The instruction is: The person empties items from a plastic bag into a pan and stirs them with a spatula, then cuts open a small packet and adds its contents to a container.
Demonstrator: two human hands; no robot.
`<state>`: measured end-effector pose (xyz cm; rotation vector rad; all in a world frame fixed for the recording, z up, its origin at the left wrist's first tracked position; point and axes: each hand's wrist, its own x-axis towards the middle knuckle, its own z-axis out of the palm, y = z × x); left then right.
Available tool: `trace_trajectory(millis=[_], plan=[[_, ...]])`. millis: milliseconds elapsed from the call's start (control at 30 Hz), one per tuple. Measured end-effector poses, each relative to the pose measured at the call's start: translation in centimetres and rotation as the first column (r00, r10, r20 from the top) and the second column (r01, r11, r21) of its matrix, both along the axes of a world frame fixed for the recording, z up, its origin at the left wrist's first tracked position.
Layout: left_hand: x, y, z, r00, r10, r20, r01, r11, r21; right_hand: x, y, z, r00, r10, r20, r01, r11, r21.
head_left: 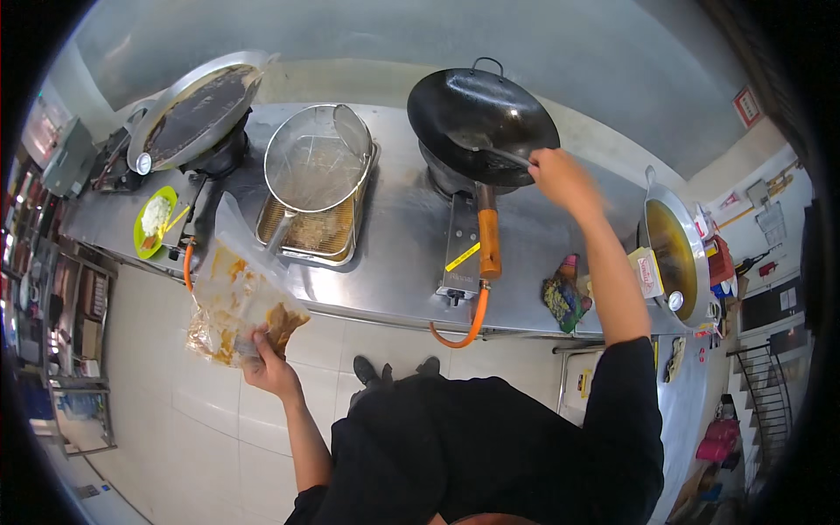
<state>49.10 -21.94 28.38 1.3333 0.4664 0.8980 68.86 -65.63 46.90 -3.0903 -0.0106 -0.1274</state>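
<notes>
In my left hand [270,371] is a clear plastic bag [239,295] smeared inside with brown sauce, with a brown lump in its lower right corner. I hold it over the floor, before the counter's front edge. My right hand [563,177] grips the handle of a metal ladle [489,150], whose head rests inside a black wok [453,105]. The wok sits tilted on a gas burner [459,252], its wooden handle [489,243] towards me. Its dark inner surface shines; whether any food lies in it, I cannot tell.
A round mesh strainer [318,167] lies across a wire-racked tray [315,246]. Far left stands a pan of dark liquid [200,115], near a green plate [139,226] with rice. A crumpled cloth [566,298] and a pan of yellowish oil [672,243] are to the right. An orange gas hose [478,328] hangs in front.
</notes>
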Motion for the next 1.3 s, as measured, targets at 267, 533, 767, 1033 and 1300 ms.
trace_trajectory(millis=[267, 533, 767, 1033, 1300], plan=[[-0.4, 0.8, -0.4, 1.000, 0.020, 0.023, -0.020, 0.999, 0.034, -0.7, 0.4, 0.4, 1.000, 0.016, -0.019, -0.019, 0.987, -0.162], [-0.2, 0.7, 0.3, 1.000, 0.016, 0.005, -0.016, 0.988, 0.155, 1.5, -2.2, -4.6, 0.997, 0.039, 0.064, -0.019, 0.960, -0.279], [-0.3, 0.4, 0.2, 1.000, -0.004, 0.017, 0.003, 0.999, 0.049, 1.1, -0.7, -3.2, 0.997, -0.016, 0.069, 0.022, 0.996, -0.082], [-1.3, 1.1, -0.7, 0.998, 0.055, -0.036, -0.052, 0.996, 0.076, 0.3, 0.9, -0.2, 0.999, 0.006, -0.049, -0.009, 0.998, -0.060], [-2.2, 1.6, -0.6, 0.997, 0.066, 0.033, -0.065, 0.998, -0.009, 0.7, 1.3, 1.8, 0.997, 0.026, -0.079, -0.043, 0.977, -0.211]])
